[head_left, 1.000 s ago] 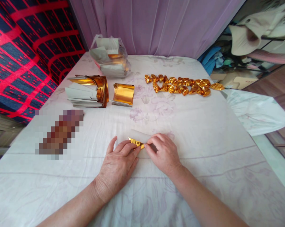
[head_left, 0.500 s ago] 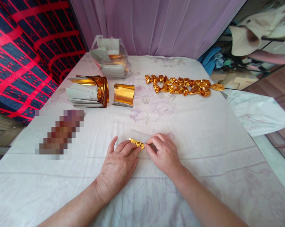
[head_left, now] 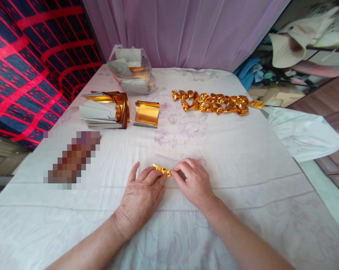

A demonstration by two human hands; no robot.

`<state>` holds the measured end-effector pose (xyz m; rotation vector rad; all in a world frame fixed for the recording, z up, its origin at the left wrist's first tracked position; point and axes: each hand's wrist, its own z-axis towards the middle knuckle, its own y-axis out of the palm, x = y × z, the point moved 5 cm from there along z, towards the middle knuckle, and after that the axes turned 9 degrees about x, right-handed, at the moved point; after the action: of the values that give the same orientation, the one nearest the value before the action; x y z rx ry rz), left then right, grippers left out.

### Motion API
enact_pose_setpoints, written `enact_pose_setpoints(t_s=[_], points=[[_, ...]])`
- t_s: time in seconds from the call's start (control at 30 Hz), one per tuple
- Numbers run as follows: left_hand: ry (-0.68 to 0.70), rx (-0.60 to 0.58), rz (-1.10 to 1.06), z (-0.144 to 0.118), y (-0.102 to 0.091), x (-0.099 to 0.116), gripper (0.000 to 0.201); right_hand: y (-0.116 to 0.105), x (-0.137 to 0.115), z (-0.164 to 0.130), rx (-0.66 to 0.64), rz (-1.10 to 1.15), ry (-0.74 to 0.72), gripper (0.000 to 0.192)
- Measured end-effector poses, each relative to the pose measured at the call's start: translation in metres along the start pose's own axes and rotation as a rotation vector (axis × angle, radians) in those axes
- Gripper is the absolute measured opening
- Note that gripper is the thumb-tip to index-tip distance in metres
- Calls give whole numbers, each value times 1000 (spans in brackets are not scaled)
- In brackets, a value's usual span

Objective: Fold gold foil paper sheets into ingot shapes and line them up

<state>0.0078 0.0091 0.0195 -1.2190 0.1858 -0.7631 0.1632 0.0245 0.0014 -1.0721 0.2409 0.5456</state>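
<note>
A sheet of gold foil paper [head_left: 165, 160] lies on the cloth in front of me, pale side up, its near edge folded over to show gold. My left hand [head_left: 144, 193] bears down on this gold fold with its fingertips; the little finger sticks out to the side. At the fold's right end, my right hand [head_left: 194, 180] pinches the paper between thumb and forefinger, the other fingers curled. Part of the sheet is hidden beneath both hands. Beyond them lies a small stack of gold foil sheets [head_left: 147, 113].
A larger pile of foil paper [head_left: 102, 114] and a plastic bag of more sheets [head_left: 131, 73] stand back left. Several folded gold pieces [head_left: 211, 103] lie in rows back right. A pixelated object [head_left: 74, 159] is at left. The patterned cloth [head_left: 242, 161] covers the surface.
The view has shifted very slightly. Both hands keep practically the same place on the folded paper.
</note>
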Motion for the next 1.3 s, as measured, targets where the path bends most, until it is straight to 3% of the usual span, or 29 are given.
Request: enact_pose_setpoints(t_s=[0.23, 0.6, 0.83, 0.93, 1.07, 1.2, 1.3], points=[[-6, 10, -5, 0, 2, -1, 30, -7, -1, 1, 65, 145, -21, 14], [5, 16, 14, 0, 0, 0, 31, -2, -11, -4, -79, 24, -201, 36], [1, 10, 3, 0, 2, 0, 30, -1, -13, -3, -110, -41, -223, 35], [8, 10, 10, 0, 1, 0, 31, -2, -10, -2, -86, 37, -188, 32], [15, 23, 20, 0, 1, 0, 30, -5, 3, 1, 21, 190, -26, 21], [10, 16, 21, 0, 2, 0, 30, -1, 4, 1, 10, 119, 4, 4], [4, 15, 11, 0, 1, 1, 30, 2, 0, 1, -17, 67, 1, 4]])
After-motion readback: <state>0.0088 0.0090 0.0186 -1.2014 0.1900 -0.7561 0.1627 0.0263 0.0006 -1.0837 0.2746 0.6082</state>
